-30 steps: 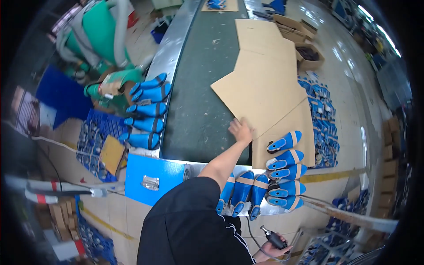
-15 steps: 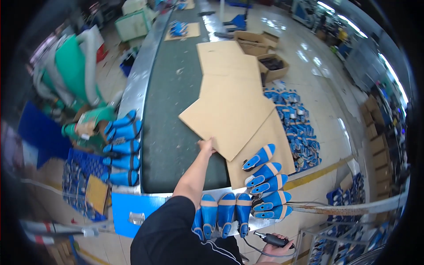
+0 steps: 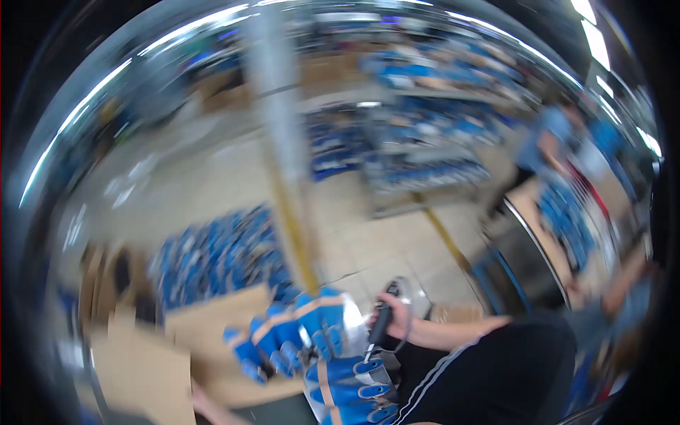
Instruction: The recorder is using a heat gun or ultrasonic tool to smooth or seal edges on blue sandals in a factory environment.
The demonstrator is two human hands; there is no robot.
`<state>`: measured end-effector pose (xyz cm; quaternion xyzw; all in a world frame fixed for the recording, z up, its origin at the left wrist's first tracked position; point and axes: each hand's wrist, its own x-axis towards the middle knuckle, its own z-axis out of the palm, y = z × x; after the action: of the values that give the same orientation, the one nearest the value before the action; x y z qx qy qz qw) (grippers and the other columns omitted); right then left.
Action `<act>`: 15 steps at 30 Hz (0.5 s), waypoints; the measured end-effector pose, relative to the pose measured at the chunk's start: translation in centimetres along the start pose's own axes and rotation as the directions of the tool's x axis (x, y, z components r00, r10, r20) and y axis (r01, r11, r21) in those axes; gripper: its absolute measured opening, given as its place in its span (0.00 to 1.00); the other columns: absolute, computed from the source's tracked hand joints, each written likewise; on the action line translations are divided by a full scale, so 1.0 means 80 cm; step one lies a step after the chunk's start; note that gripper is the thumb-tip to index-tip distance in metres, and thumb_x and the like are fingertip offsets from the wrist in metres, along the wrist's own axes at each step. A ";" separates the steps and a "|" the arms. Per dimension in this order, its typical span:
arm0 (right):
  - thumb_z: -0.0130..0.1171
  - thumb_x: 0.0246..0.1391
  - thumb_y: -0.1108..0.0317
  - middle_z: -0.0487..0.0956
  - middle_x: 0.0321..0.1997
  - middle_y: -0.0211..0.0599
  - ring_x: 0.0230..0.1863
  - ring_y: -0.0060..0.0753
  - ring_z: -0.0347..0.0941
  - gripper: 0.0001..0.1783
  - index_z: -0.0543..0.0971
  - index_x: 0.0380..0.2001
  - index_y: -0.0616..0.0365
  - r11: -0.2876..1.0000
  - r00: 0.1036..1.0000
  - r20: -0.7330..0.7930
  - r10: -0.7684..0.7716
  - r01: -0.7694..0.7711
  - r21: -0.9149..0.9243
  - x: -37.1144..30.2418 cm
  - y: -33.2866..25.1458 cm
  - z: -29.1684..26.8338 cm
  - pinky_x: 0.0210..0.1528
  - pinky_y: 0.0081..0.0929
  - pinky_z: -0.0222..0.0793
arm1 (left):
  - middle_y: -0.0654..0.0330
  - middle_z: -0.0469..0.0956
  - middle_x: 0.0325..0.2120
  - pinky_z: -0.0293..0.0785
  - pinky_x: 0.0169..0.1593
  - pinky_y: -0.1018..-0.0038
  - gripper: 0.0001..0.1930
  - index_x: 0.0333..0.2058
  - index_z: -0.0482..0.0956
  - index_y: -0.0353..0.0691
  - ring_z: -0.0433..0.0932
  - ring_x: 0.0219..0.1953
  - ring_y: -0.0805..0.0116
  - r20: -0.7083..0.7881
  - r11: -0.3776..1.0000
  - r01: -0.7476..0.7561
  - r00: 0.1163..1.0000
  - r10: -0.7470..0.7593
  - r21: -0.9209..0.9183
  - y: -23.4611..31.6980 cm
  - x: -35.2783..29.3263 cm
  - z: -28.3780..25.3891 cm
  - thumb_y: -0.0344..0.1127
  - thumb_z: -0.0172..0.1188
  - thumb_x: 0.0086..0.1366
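At the lower left, my left hand (image 3: 202, 402) is closed on the edge of a tan cardboard sheet (image 3: 142, 368); its fingers are mostly hidden. My right hand (image 3: 400, 319) is wrapped round a black electric screwdriver (image 3: 381, 322) with a cable. Its bit points down just over blue shoe lasts (image 3: 347, 382) with tan bands across them; blur hides whether it touches one. More banded blue lasts (image 3: 273, 333) lie in a row beside them, partly on another cardboard sheet (image 3: 219, 319).
Many blue lasts (image 3: 219, 255) cover a patch of floor at the left, near brown boxes (image 3: 106, 276). A pale post (image 3: 276, 106) rises behind the bench. Loaded racks (image 3: 425, 156) stand farther off. Another person (image 3: 549, 142) is by a table at the right.
The view has swung far to the right, blurring the picture. The screwdriver now points at the lasts on the bench edge instead of being held low beside it. My left hand keeps hold of the cardboard sheet.
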<state>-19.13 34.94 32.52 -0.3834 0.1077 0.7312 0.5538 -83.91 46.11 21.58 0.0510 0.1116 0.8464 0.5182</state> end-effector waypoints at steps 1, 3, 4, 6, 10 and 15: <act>0.67 0.62 0.51 0.78 0.30 0.38 0.33 0.41 0.76 0.16 0.77 0.38 0.50 0.999 1.000 0.011 -0.009 0.008 0.043 -0.010 -0.002 0.008 0.45 0.45 0.77 | 0.44 0.69 0.66 0.68 0.71 0.51 0.30 0.65 0.68 0.30 0.69 0.66 0.44 -0.019 0.994 0.097 0.995 -0.096 0.054 -0.067 0.035 0.018 0.50 0.52 0.76; 0.69 0.61 0.50 0.79 0.30 0.39 0.36 0.41 0.78 0.18 0.78 0.38 0.51 0.998 0.993 0.098 -0.066 0.067 -0.015 -0.018 -0.006 0.008 0.47 0.46 0.77 | 0.43 0.70 0.64 0.69 0.70 0.52 0.29 0.64 0.69 0.30 0.71 0.64 0.45 -0.081 0.960 0.218 0.975 -0.206 0.176 -0.166 0.066 0.037 0.48 0.52 0.76; 0.68 0.62 0.49 0.80 0.31 0.39 0.36 0.42 0.78 0.18 0.77 0.40 0.50 0.995 0.989 0.116 -0.092 0.095 -0.020 -0.033 -0.009 0.014 0.46 0.45 0.77 | 0.43 0.71 0.63 0.70 0.69 0.52 0.28 0.64 0.70 0.30 0.72 0.64 0.45 -0.131 0.939 0.244 0.967 -0.218 0.240 -0.194 0.064 0.033 0.47 0.52 0.76; 0.67 0.63 0.49 0.80 0.29 0.38 0.34 0.41 0.79 0.18 0.75 0.41 0.50 0.989 0.979 0.142 -0.148 0.149 0.006 -0.054 -0.026 0.012 0.43 0.43 0.77 | 0.42 0.73 0.62 0.72 0.68 0.53 0.27 0.64 0.71 0.31 0.74 0.62 0.46 -0.225 0.900 0.247 0.959 -0.173 0.360 -0.221 0.050 0.011 0.45 0.53 0.76; 0.65 0.65 0.49 0.79 0.31 0.37 0.38 0.42 0.78 0.18 0.75 0.44 0.49 0.984 0.970 0.174 -0.171 0.158 0.086 -0.060 -0.035 -0.008 0.47 0.43 0.75 | 0.41 0.76 0.59 0.75 0.65 0.54 0.24 0.62 0.73 0.31 0.78 0.59 0.48 -0.357 0.780 0.153 0.929 0.096 0.607 -0.163 -0.007 -0.048 0.41 0.54 0.75; 0.66 0.66 0.53 0.79 0.33 0.37 0.39 0.41 0.78 0.16 0.76 0.46 0.50 0.978 0.950 0.233 -0.207 0.196 0.071 -0.053 -0.047 -0.025 0.48 0.43 0.75 | 0.39 0.79 0.56 0.78 0.63 0.56 0.21 0.61 0.76 0.32 0.82 0.56 0.49 -0.372 0.569 0.086 0.834 0.408 0.817 -0.060 -0.204 -0.053 0.37 0.55 0.75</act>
<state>-14.47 32.08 35.06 -0.2884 0.0175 0.7090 0.6433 -73.11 33.13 16.74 0.0588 0.6145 0.7261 0.3028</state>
